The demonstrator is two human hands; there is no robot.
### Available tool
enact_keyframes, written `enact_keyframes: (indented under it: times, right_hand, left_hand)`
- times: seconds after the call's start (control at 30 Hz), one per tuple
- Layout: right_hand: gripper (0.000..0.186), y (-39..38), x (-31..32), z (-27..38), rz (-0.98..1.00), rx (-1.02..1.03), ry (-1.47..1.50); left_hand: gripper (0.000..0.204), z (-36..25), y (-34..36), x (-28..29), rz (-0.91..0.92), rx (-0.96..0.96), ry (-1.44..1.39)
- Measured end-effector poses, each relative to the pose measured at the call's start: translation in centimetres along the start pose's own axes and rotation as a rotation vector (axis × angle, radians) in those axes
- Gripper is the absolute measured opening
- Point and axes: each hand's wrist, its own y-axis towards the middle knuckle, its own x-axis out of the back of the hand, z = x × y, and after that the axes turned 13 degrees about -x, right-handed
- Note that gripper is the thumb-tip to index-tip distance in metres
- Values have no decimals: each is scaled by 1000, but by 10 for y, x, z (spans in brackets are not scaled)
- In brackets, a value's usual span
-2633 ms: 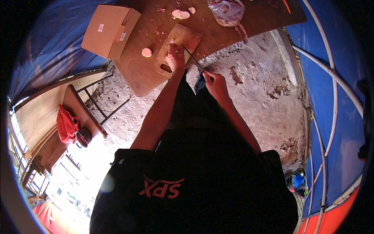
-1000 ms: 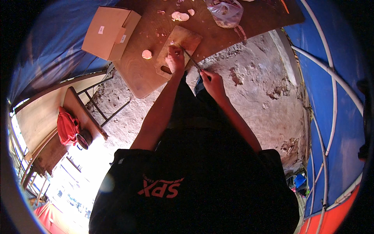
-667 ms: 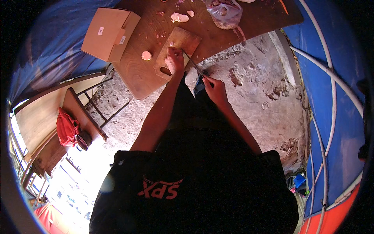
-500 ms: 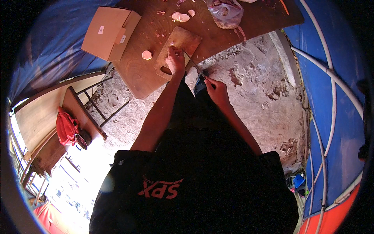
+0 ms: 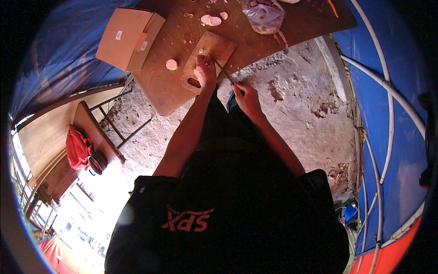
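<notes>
A wooden cutting board [image 5: 214, 43] with a slotted handle lies at a slant on the brown table. On its middle rests my left hand [image 5: 205, 72], fingers curled down and closed; whatever they press on is hidden. A small pale piece [image 5: 201, 51] lies just past the fingertips. My right hand [image 5: 247, 99] grips the handle of a long, thin knife [image 5: 223, 71]. The blade reaches leftward over the board, its tip close beside my left fingers. To the left of the board sits a round pale slice [image 5: 172, 64].
A cardboard box [image 5: 124, 37] stands at the table's left edge. Farther back are several pale slices [image 5: 211, 20] and a clear plastic bag [image 5: 263, 17] with contents. The brown table [image 5: 159, 93] ends near my waist. A red bag [image 5: 78, 148] lies on furniture at left; blue tarp [image 5: 401, 150] hangs right.
My right hand has moved up and slightly left with the knife, pushing the blade farther across the board beside my left fingers. The left hand has barely moved.
</notes>
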Motion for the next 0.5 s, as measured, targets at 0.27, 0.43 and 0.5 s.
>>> enact_keyframes:
  times: [0.27, 0.43, 0.5]
  right_hand:
    - [27, -31, 22, -21, 48, -161, 52]
    - [32, -5, 5, -7, 40, -56, 65]
    - [32, -3, 3, -4, 36, -25, 69]
  left_hand:
    - [20, -9, -2, 5, 6, 85, -94]
    - [20, -7, -2, 3, 4, 58, -54]
    - [20, -7, -2, 3, 9, 50, -29]
